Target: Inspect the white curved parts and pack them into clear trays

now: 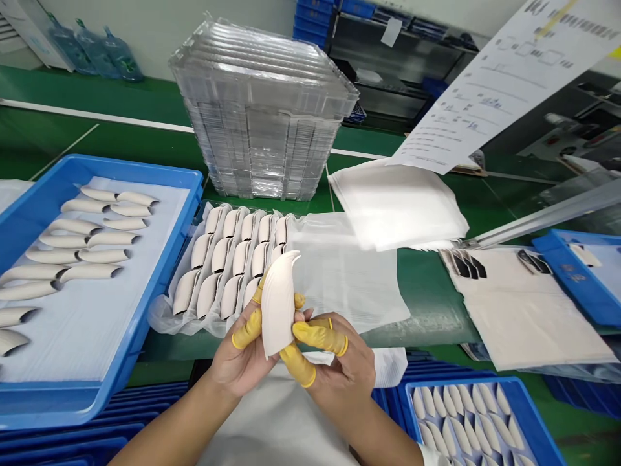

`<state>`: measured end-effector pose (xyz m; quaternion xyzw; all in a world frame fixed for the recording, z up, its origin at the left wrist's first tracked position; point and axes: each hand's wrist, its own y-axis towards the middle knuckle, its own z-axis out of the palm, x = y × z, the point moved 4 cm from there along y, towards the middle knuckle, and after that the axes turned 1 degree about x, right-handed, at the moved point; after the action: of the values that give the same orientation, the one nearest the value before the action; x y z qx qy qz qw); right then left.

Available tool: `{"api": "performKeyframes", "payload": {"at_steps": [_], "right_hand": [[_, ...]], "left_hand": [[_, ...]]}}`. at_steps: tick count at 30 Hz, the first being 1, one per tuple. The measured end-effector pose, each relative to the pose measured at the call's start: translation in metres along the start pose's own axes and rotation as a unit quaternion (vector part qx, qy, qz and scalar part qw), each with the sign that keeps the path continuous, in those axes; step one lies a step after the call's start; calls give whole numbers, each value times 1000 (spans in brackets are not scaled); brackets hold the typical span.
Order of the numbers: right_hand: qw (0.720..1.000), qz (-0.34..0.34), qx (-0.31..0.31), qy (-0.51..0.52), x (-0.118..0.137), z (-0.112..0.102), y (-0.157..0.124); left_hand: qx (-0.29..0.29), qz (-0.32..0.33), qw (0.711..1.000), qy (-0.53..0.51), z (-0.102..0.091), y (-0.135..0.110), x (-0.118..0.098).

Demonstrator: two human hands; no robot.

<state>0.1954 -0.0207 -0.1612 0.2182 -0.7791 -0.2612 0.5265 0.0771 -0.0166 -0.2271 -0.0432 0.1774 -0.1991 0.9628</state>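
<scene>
In the middle of the view I hold up a cream curved shell-like part [279, 307] with a pointed tip. My left hand [247, 353] grips its left side, and my right hand [334, 356] pinches its lower right edge. Yellow finger cots cover several fingertips on both hands. Just behind the hands lies a clear packing tray [160, 315] with rows of similar cream parts standing between film strips. A translucent film sheet [352, 272] spreads out to the tray's right.
At left stands a blue tray [109, 362] with loose cream parts on white paper. A tall stack of clear plastic trays [262, 123] rises behind. White sheets [402, 200] and a hanging printed form [499, 84] are at right. Another filled blue tray [538, 421] sits lower right.
</scene>
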Motion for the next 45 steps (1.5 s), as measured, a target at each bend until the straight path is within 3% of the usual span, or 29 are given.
{"api": "performKeyframes", "payload": {"at_steps": [14, 17, 22, 27, 29, 33, 36, 40, 45], "right_hand": [[999, 13, 23, 33, -1, 1, -2], [998, 8, 55, -6, -1, 1, 0], [982, -63, 140, -112, 0, 1, 9], [968, 31, 212, -130, -11, 4, 12], [973, 47, 205, -95, -12, 5, 9], [987, 9, 156, -36, -6, 8, 2], [990, -44, 122, -48, 4, 10, -4], [987, -88, 105, -88, 12, 11, -8], [985, -56, 144, -76, 7, 9, -7]], "left_hand": [[28, 60, 997, 42, 11, 2, -12], [9, 56, 997, 58, 6, 1, -12], [-45, 49, 994, 87, -3, -3, -11], [-39, 57, 995, 70, -2, -4, -13], [-21, 49, 998, 46, -1, -3, -13], [35, 6, 999, -14, -5, -3, -8], [66, -29, 996, -44, -13, -6, -1], [58, -90, 994, -29, -24, -11, 6], [40, -10, 998, 41, -20, -7, -11]]}}
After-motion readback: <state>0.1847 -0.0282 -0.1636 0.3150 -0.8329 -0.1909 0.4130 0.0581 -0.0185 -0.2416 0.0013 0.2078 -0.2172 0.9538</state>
